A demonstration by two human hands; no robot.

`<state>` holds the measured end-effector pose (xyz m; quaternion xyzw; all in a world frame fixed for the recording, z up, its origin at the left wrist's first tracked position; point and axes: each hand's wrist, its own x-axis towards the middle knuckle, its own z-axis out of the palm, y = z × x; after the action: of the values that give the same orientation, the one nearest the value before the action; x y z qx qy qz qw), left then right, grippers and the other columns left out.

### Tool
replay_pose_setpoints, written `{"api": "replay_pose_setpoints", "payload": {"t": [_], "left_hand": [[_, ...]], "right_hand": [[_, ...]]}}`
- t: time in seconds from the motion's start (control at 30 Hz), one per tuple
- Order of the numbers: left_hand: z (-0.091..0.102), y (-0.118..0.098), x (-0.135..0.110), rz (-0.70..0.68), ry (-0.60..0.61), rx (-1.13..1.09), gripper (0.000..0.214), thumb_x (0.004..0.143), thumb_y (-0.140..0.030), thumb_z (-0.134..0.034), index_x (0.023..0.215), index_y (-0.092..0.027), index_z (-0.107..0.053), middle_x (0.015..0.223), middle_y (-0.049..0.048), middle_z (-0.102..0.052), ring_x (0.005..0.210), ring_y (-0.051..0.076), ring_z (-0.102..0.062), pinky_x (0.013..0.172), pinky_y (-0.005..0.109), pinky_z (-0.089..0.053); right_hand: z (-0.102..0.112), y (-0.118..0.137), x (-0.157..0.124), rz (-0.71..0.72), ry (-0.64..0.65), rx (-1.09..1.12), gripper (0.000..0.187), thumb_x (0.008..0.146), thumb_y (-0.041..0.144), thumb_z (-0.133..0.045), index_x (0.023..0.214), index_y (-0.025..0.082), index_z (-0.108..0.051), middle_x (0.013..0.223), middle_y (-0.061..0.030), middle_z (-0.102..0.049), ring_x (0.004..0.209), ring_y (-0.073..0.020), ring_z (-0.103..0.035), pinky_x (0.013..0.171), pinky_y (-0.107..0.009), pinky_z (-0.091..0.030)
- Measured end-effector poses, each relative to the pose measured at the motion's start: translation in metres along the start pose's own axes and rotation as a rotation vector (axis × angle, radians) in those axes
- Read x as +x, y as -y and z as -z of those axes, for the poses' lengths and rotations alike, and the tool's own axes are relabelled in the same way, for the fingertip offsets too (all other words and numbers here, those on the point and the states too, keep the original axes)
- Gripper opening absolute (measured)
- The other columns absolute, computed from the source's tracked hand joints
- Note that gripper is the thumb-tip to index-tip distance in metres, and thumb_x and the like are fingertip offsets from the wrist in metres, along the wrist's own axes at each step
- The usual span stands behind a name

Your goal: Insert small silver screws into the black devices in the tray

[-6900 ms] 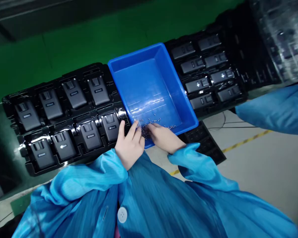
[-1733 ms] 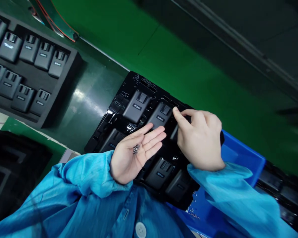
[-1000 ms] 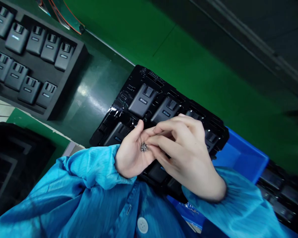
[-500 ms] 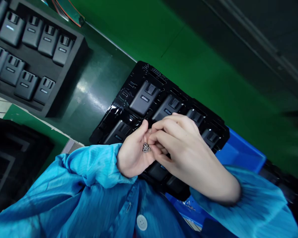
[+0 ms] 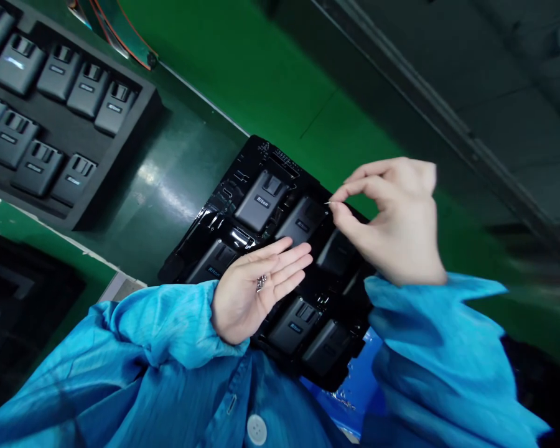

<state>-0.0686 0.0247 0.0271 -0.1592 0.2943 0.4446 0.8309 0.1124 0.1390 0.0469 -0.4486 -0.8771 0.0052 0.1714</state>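
1. My left hand (image 5: 256, 289) lies flat and open, palm up, over the near row of the black tray (image 5: 261, 152). A small heap of loose screws (image 5: 261, 283) sits in the hollow of the palm. Nothing is gripped.
2. My right hand (image 5: 392, 221) is raised over the tray's far row. Thumb and forefinger are pinched shut on a single screw (image 5: 329, 202), and the other fingers are curled.
3. Risk: nothing restrains the heap. I judge that any tilt of the left palm would spill it among the dark units (image 5: 260, 200) directly below.
4. Risk: the pinch holds only a sliver of metal. If it slipped, the screw would drop onto glossy black plastic, where it would be hard to find.
5. Edges: the tray corner nearest my right sleeve appears to lie over a blue bin (image 5: 354, 398). The cuff hangs close and could drag that corner.
6. Room: there is open green bench (image 5: 270, 68) beyond both hands. A second tray (image 5: 51, 143) lies well apart, far left of my left hand.
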Motion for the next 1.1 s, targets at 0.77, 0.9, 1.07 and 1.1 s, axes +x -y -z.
{"api": "replay_pose_setpoints", "payload": {"t": [0.77, 0.9, 1.07, 1.1], "left_hand": [[-0.001, -0.001, 0.000, -0.005, -0.002, -0.057, 0.059, 0.095, -0.009, -0.048, 0.153, -0.001, -0.039, 0.143, 0.0234, -0.058, 0.130, 0.025, -0.061, 0.121, 0.039, -0.037], [0.000, 0.000, 0.000, -0.005, -0.005, -0.055, 0.061, 0.094, -0.009, -0.048, 0.154, -0.003, -0.039, 0.144, 0.0226, -0.058, 0.132, 0.025, -0.060, 0.122, 0.038, -0.036], [0.002, -0.001, 0.001, -0.001, 0.023, -0.062, 0.055, 0.098, -0.015, -0.045, 0.151, -0.001, -0.042, 0.145, 0.0213, -0.058, 0.132, 0.024, -0.060, 0.119, 0.036, -0.040], [0.002, -0.002, 0.001, 0.009, 0.035, -0.064, 0.053, 0.100, -0.018, -0.044, 0.151, -0.002, -0.044, 0.146, 0.0202, -0.057, 0.133, 0.024, -0.060, 0.118, 0.035, -0.041]], "right_hand": [[-0.026, -0.015, 0.013, 0.321, 0.125, -0.138, 0.021, 0.100, 0.021, -0.050, 0.094, 0.022, -0.070, 0.094, -0.0086, -0.070, 0.096, -0.0256, -0.062, 0.089, -0.046, -0.054], [-0.028, -0.016, 0.006, 0.321, 0.121, -0.103, 0.024, 0.100, 0.019, -0.047, 0.101, 0.021, -0.071, 0.095, -0.0088, -0.070, 0.099, -0.0257, -0.064, 0.091, -0.046, -0.055], [-0.023, -0.013, -0.004, 0.238, 0.128, -0.104, 0.027, 0.099, 0.017, -0.047, 0.107, 0.018, -0.073, 0.102, -0.0121, -0.069, 0.104, -0.0299, -0.063, 0.090, -0.050, -0.054], [-0.019, -0.009, -0.006, 0.214, 0.119, -0.109, 0.026, 0.098, 0.017, -0.048, 0.106, 0.017, -0.073, 0.103, -0.0129, -0.069, 0.105, -0.0312, -0.063, 0.090, -0.051, -0.053]]}}
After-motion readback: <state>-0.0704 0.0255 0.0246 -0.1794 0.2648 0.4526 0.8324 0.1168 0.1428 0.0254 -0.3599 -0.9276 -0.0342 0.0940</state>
